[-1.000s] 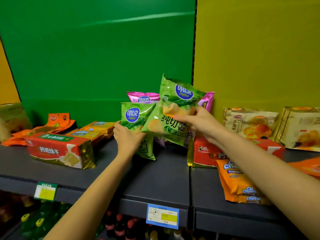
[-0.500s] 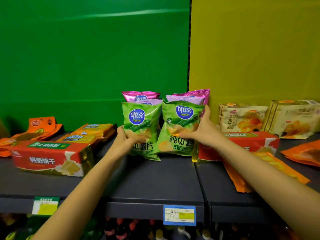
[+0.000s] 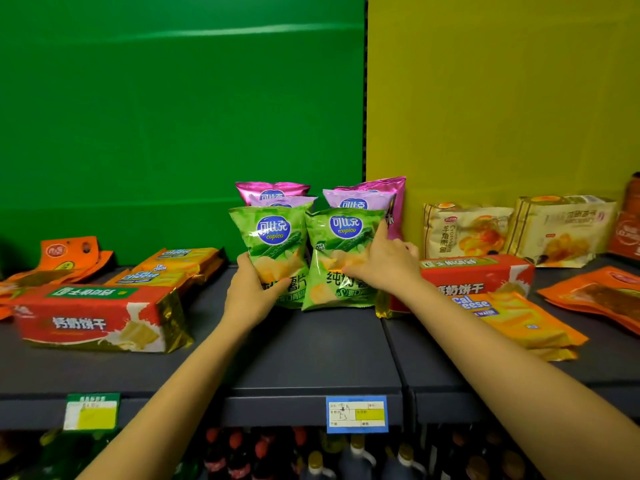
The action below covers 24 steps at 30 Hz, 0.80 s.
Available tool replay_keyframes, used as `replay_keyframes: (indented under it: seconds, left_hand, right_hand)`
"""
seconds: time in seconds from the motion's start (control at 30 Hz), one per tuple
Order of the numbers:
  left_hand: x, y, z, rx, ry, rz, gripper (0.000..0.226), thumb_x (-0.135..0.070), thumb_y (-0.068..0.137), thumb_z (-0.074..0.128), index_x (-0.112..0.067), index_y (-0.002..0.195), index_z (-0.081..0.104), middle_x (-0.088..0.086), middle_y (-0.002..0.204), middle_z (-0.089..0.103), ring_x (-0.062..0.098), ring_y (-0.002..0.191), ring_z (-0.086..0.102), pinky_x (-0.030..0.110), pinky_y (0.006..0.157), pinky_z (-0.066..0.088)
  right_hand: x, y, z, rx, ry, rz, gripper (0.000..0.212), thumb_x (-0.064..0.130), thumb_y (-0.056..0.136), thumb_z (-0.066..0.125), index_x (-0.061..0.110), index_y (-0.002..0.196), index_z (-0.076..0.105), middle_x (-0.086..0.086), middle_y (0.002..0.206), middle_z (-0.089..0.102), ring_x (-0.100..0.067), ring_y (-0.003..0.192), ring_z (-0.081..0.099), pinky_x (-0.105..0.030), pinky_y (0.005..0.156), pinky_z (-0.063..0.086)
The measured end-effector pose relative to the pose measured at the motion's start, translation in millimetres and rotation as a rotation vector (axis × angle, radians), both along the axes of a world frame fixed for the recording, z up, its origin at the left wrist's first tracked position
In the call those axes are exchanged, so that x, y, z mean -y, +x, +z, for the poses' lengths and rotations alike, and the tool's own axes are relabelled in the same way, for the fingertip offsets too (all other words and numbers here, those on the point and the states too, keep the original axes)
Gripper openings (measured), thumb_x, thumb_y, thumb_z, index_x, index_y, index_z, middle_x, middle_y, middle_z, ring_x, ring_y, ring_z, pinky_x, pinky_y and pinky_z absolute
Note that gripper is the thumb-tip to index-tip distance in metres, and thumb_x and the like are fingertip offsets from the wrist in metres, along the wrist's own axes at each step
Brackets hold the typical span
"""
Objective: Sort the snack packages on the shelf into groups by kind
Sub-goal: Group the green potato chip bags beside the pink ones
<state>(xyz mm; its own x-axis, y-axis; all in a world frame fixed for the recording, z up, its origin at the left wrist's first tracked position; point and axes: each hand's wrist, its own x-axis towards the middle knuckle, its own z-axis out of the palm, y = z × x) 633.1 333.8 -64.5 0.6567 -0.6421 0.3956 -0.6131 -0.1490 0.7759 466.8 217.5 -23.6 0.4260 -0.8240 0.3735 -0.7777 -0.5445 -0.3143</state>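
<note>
Two green Copico chip bags stand side by side on the dark shelf [image 3: 311,348], in front of pink and purple chip bags [image 3: 367,199]. My left hand [image 3: 252,289] grips the lower part of the left green bag [image 3: 273,244]. Resting on the front of the right green bag [image 3: 343,258] is my right hand [image 3: 381,265], fingers spread and forefinger up along the bag's right edge. Red biscuit packs lie at the left [image 3: 93,317] and right [image 3: 474,275]. Orange Cal Cheese wafer packs lie at the left back [image 3: 173,268] and right front [image 3: 519,323].
Cream croissant bags [image 3: 464,230] lean on the yellow back wall at the right. Flat orange pouches lie at the far left [image 3: 65,261] and far right [image 3: 595,292]. Price tags [image 3: 356,414] hang on the shelf's front edge. Bottles stand on the lower shelf [image 3: 311,455].
My right hand brought the second green bag down from mid-air and stood it on the shelf beside the first one. My left hand stayed on the left green bag.
</note>
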Motion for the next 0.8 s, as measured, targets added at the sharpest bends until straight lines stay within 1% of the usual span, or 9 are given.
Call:
replay_keyframes:
  seconds: [0.1,0.27,0.37,0.43,0.5,0.57,0.67,0.73,0.8]
  left_hand:
    - [-3,1,3,-0.008,0.004,-0.028,0.062,-0.020,0.074,0.077,-0.002,0.121,0.040,0.015,0.127,0.058,0.031,0.116,0.055,0.045,0.098,0.046]
    - [-8,2,5,-0.057,-0.016,-0.041,0.063,-0.019,0.074,0.077,-0.004,0.124,0.040,0.015,0.128,0.057,0.031,0.117,0.055,0.046,0.099,0.045]
    - [-13,1,7,-0.075,-0.038,-0.036,0.063,-0.021,0.075,0.076,-0.005,0.126,0.041,0.013,0.128,0.057,0.029,0.116,0.055,0.038,0.095,0.046]
    - [-15,3,8,-0.078,-0.059,-0.036,0.068,-0.023,0.075,0.076,-0.005,0.129,0.040,0.013,0.130,0.056,0.028,0.116,0.054,0.034,0.091,0.043]
    - [-17,4,9,-0.065,-0.068,-0.025,0.074,-0.024,0.075,0.077,-0.004,0.134,0.037,0.014,0.132,0.054,0.030,0.118,0.053,0.035,0.092,0.042]
    - [-18,5,9,-0.033,-0.072,-0.016,0.077,-0.025,0.074,0.077,-0.004,0.136,0.035,0.016,0.134,0.053,0.031,0.119,0.052,0.036,0.095,0.041]
    - [-20,8,6,0.045,-0.081,0.006,0.076,-0.024,0.074,0.077,-0.001,0.135,0.038,0.018,0.133,0.051,0.032,0.120,0.052,0.041,0.098,0.043]
    - [-23,8,4,0.097,-0.105,0.040,0.072,-0.024,0.075,0.076,0.001,0.132,0.040,0.019,0.130,0.051,0.034,0.118,0.052,0.046,0.099,0.044]
    - [-28,6,3,0.132,-0.126,0.097,0.067,-0.026,0.076,0.074,0.000,0.129,0.043,0.019,0.128,0.052,0.034,0.117,0.053,0.048,0.098,0.045]
  right_hand:
    - [0,0,-3,0.034,0.035,0.018,0.100,0.066,0.072,0.055,0.004,0.142,0.022,-0.015,0.133,0.052,-0.031,0.127,0.044,-0.041,0.103,0.030]
    - [-2,-10,3,0.038,0.096,0.092,0.087,0.064,0.068,0.061,0.007,0.130,0.039,-0.014,0.132,0.051,-0.034,0.124,0.042,-0.043,0.098,0.039]
    - [1,-21,11,-0.026,0.112,0.140,0.078,0.068,0.068,0.059,0.010,0.119,0.051,-0.010,0.125,0.058,-0.030,0.117,0.049,-0.043,0.095,0.044]
    - [2,-31,16,-0.035,0.107,0.171,0.068,0.063,0.074,0.058,0.008,0.114,0.057,-0.011,0.120,0.060,-0.030,0.114,0.052,-0.041,0.093,0.044]
    - [4,-46,21,0.004,0.095,0.195,0.058,0.052,0.080,0.059,0.007,0.117,0.059,-0.011,0.123,0.060,-0.029,0.116,0.054,-0.038,0.096,0.043]
    - [7,-65,26,0.047,0.097,0.215,0.049,0.038,0.084,0.062,0.007,0.122,0.058,-0.011,0.127,0.059,-0.025,0.118,0.054,-0.029,0.097,0.040]
    - [16,-97,29,0.062,0.116,0.273,0.039,0.024,0.085,0.064,0.006,0.118,0.060,-0.009,0.125,0.061,-0.018,0.115,0.054,-0.016,0.085,0.034]
    - [25,-116,27,0.078,0.131,0.295,0.038,0.020,0.083,0.067,0.006,0.117,0.061,-0.008,0.124,0.061,-0.012,0.109,0.053,-0.012,0.081,0.031]
    - [40,-132,23,0.088,0.135,0.292,0.042,0.022,0.080,0.070,0.008,0.119,0.060,-0.007,0.125,0.060,-0.013,0.113,0.053,-0.014,0.086,0.033]
